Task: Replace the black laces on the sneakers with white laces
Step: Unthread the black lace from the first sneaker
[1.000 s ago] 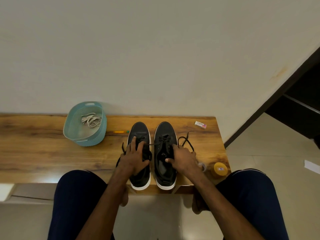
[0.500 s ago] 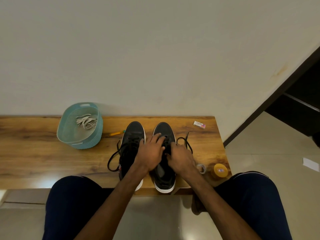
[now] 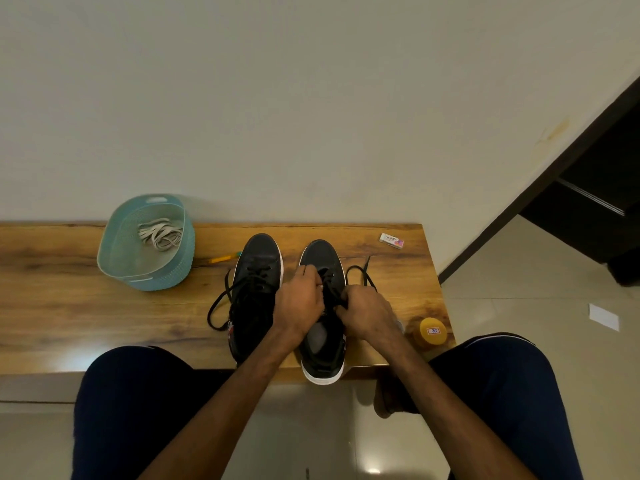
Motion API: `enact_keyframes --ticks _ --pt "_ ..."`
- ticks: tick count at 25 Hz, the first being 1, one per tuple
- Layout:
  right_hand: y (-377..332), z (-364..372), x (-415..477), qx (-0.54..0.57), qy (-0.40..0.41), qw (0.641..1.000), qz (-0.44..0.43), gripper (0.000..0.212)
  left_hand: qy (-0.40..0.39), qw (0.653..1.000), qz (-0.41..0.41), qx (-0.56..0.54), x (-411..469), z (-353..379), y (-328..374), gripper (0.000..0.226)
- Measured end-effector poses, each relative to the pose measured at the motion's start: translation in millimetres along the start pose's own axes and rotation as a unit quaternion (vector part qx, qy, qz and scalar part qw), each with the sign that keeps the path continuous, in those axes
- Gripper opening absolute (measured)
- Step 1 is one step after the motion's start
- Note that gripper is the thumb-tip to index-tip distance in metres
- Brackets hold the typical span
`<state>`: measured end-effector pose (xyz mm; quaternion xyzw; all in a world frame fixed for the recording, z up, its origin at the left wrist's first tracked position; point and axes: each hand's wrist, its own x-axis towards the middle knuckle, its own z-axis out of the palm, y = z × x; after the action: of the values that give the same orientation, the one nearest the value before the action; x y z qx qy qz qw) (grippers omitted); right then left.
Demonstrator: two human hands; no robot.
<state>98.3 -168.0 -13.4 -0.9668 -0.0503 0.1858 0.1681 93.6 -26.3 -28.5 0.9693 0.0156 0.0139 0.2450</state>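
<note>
Left hand has crossed from the left sneaker to the right sneaker over the last second; right hand remains on that same shoe. Both hands now sit over the lacing area of the right sneaker. Left hand: fingers curled, tips down on the far eyelets, pinching the black lace. Right hand: fingers curled, gripping the same lace just right of the tongue. One loop and one free end of this lace trail off to the right onto the desk. Both sneakers stand side by side at mid-desk, toes far, heels at the near edge. Left sneaker is untouched and laced in black, with a loose loop lying on the desk to its left. White laces lie bundled in the teal basket at far left, well apart from the shoes. A pencil lies between basket and left sneaker. An eraser sits far right and a yellow-lidded jar near right.
</note>
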Motion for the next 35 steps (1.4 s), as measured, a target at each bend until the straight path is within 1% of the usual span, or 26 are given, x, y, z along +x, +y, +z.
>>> enact_keyframes --ticks 1,2,3,4,5,6,7,8,9,10,11,13,15,17,18,20,21,22,23,25,27,28,31,33,35 --pt "0 0 0 0.002 -0.002 1.000 0.004 0.018 0.022 0.997 -0.035 -0.061 1 0 -3 0.004" --pt "0 -1 0 0.005 -0.004 1.000 0.009 0.017 0.036 0.984 -0.097 -0.142 4 -2 -6 0.004" --pt "0 -1 0 0.008 -0.005 1.000 0.012 0.017 0.035 0.952 -0.174 -0.251 10 -4 -12 0.007" --pt "0 -1 0 0.010 -0.004 1.000 0.015 0.017 0.019 0.900 -0.243 -0.360 15 -8 -17 0.011" --pt "0 0 0 0.009 -0.003 1.000 0.017 0.017 -0.007 0.866 -0.279 -0.414 19 -10 -24 0.014" --pt "-1 0 -1 0.007 -0.002 1.000 0.017 0.017 -0.031 0.878 -0.272 -0.393 21 -13 -29 0.015" --pt "-2 0 -1 0.003 -0.003 1.000 0.014 0.017 -0.049 0.926 -0.217 -0.304 21 -16 -31 0.014" --pt "-3 1 -1 -0.002 -0.003 1.000 0.011 0.017 -0.060 0.971 -0.129 -0.191 20 -16 -32 0.022" --pt "-4 1 0 -0.006 -0.004 1.000 0.010 0.016 -0.062 0.992 -0.042 -0.103 19 -15 -30 0.032" --pt "-5 0 0 -0.009 -0.003 1.000 0.009 0.016 -0.073 0.996 0.020 -0.038 17 -15 -26 0.036" --pt "-6 0 0 -0.013 -0.003 1.000 0.005 0.015 -0.077 0.996 0.054 0.006 14 -14 -22 0.032" --pt "-9 -1 -1 -0.023 0.000 1.000 -0.001 0.012 -0.073 0.992 0.067 0.077 12 -12 -16 0.023" --pt "-9 -1 -1 -0.026 0.002 1.000 -0.001 0.011 -0.037 0.989 0.086 0.117 10 -8 -13 0.015" --pt "-6 -2 -1 -0.017 0.003 1.000 0.007 0.013 0.018 0.994 0.078 0.080 10 -12 -11 0.011" --pt "-4 -2 0 -0.010 0.006 1.000 0.012 0.015 0.053 0.997 0.048 0.038 12 -18 -14 0.013" --pt "-1 -1 1 -0.005 0.009 1.000 0.015 0.016 0.099 0.990 -0.073 -0.064 21 -37 -28 0.014" --pt "-2 0 1 -0.005 0.009 1.000 0.013 0.016 0.094 0.983 -0.123 -0.104 25 -45 -37 0.013" --pt "-3 0 1 -0.006 0.008 1.000 0.011 0.016 0.072 0.983 -0.135 -0.101 27 -49 -44 0.011" --pt "-4 0 0 -0.009 0.008 1.000 0.009 0.015 0.047 0.991 -0.114 -0.059 25 -51 -46 0.011" --pt "-7 0 -1 -0.020 0.008 1.000 0.004 0.015 0.018 0.999 -0.032 0.006 14 -45 -35 0.026" --pt "-10 -1 -4 -0.028 0.007 1.000 0.002 0.016 -0.001 0.998 0.050 0.023 4 -32 -20 0.033" --pt "-10 -1 -6 -0.029 0.007 1.000 0.002 0.017 -0.016 0.997 0.072 0.036 1 -26 -14 0.033" --pt "-9 0 -11 -0.018 0.011 1.000 0.005 0.021 -0.054 0.994 0.065 0.069 -1 -13 -13 0.028" --pt "-7 0 -13 -0.012 0.010 1.000 0.003 0.022 -0.055 0.995 0.050 0.064 -2 -12 -13 0.023" --pt "-7 -1 -15 -0.008 0.011 1.000 -0.001 0.022 -0.051 0.995 0.058 0.064 -2 -13 -9 0.016"
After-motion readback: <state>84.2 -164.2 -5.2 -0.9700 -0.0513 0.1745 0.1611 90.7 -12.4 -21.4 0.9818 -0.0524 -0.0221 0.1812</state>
